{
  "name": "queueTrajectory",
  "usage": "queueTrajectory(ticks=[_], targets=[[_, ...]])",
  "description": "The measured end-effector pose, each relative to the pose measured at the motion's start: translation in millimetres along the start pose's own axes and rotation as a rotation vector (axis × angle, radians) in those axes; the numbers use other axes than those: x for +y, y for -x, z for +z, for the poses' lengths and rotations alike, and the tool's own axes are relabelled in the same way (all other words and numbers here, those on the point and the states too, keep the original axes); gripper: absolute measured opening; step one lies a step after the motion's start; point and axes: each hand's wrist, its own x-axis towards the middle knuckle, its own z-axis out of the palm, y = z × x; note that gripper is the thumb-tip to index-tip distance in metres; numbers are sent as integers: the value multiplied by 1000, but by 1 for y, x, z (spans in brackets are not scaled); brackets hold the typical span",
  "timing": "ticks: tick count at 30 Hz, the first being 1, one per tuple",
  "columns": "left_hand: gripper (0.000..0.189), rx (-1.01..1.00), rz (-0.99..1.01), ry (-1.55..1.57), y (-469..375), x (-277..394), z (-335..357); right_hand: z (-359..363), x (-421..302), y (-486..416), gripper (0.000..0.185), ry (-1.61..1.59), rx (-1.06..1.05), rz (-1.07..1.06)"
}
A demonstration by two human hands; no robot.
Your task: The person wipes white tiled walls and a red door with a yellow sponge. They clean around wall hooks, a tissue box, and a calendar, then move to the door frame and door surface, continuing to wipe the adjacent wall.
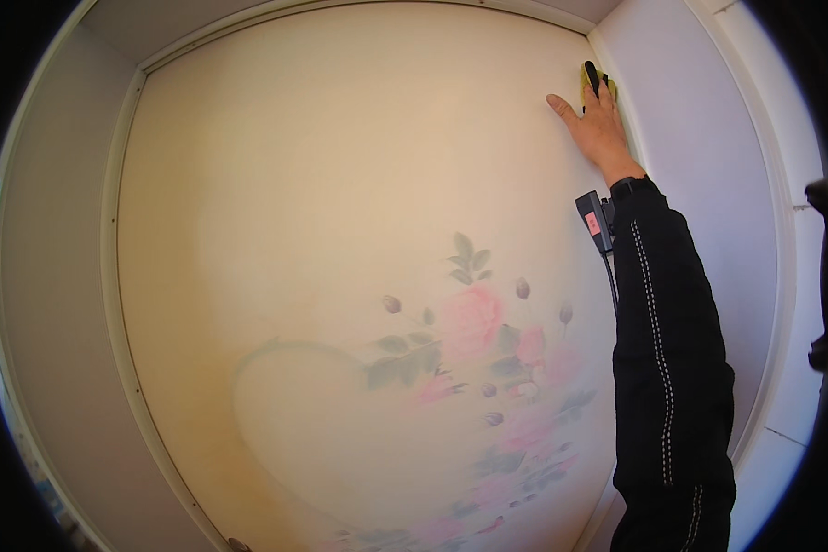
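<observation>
My right hand (pixel 599 134) reaches up to the top right of a cream panel, which looks like a door (pixel 359 172). Its fingers lie on a yellow cleaning pad (pixel 584 74) with black parts, and the thumb sticks out to the left. The pad sits against the panel beside the right-hand frame moulding. The fingers partly hide it, so I cannot tell whether they pass under a strap. Pink roses and grey-green leaves (pixel 472 321) decorate the lower right of the panel. My left hand is out of view.
A white frame with deep side walls (pixel 697 138) surrounds the panel. A small round metal knob (pixel 238 544) shows at the bottom left edge. A dark device (pixel 595 221) with a cable is fixed at my right wrist. White tiles (pixel 793 276) line the far right.
</observation>
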Motion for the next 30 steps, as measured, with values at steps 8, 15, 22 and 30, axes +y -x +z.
queueTrajectory(ticks=[8, 15, 22, 30], targets=[[26, -85, 78, -110, 29, 54, -21, -33, -34, -4, 100, -20, 80, -118], [24, 19, -93, 120, 46, 44, 100, -12, -53, -6, 76, -144, 68, -283], [24, 8, -81, 51, 4, 69, 185, -4, -97, 8, 51, -343, -8, -504], [24, -53, -72, 15, -9, 107, 212, -28, -116, 12, 54, -363, 70, -651]])
